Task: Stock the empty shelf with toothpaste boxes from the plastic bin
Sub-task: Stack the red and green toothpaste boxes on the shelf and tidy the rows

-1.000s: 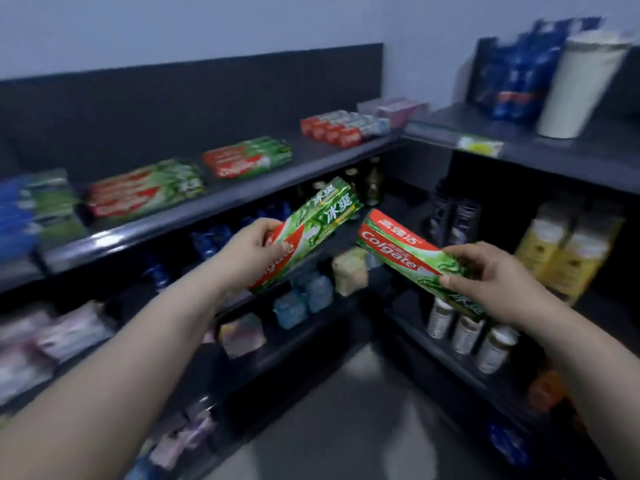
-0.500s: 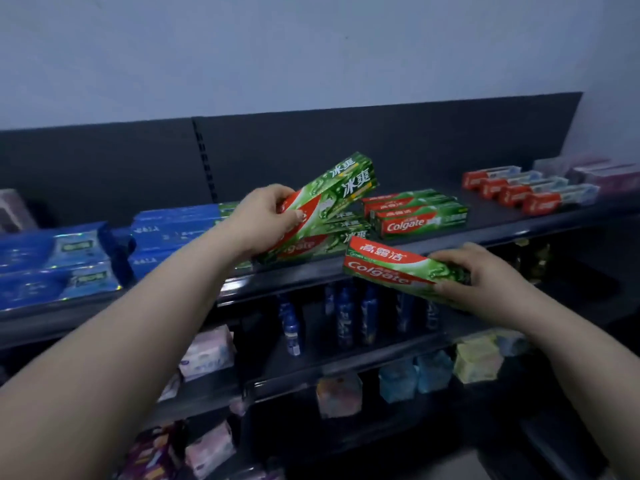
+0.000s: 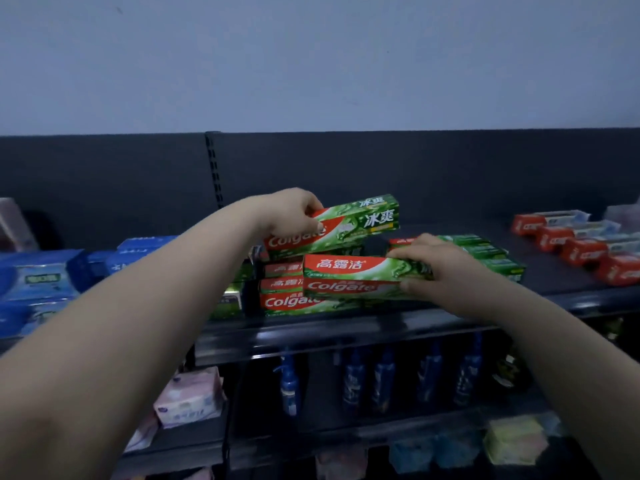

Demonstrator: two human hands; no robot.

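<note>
Gripping one toothpaste box (image 3: 349, 223) by its red end with the left hand (image 3: 294, 213), with fingers curled over the top edge, and carrying it slightly tilted above the pile. Clasping a second box (image 3: 356, 277) by its green end with the right hand (image 3: 440, 268), with fingers wrapped over the top and thumb at the front, and holding it level, lower and nearer than the first. Cannot tell whether this lower one already rests on anything.

Just beyond and below both hands, a stack (image 3: 287, 301) of the same boxes on the shelf (image 3: 346, 330), close to its front lip. Behind the right hand, more green boxes (image 3: 485, 251) lying flat. Farther out past the right hand, red boxes (image 3: 581, 251) in a row; out past the left forearm, blue packs (image 3: 41, 278). Under the hands, one level down, blue bottles (image 3: 384, 379) and a tissue pack (image 3: 190, 400). No sight of the plastic bin.

Probably about to set both boxes onto the pile. Risking a slide if set down askew: slick card on slick card, so near the lip, could send a box over the edge onto the bottles below. Risking a knock as well, by bringing two in at once with the right one crossing in front of the pile. Safer to land one, square it, then add the other
</note>
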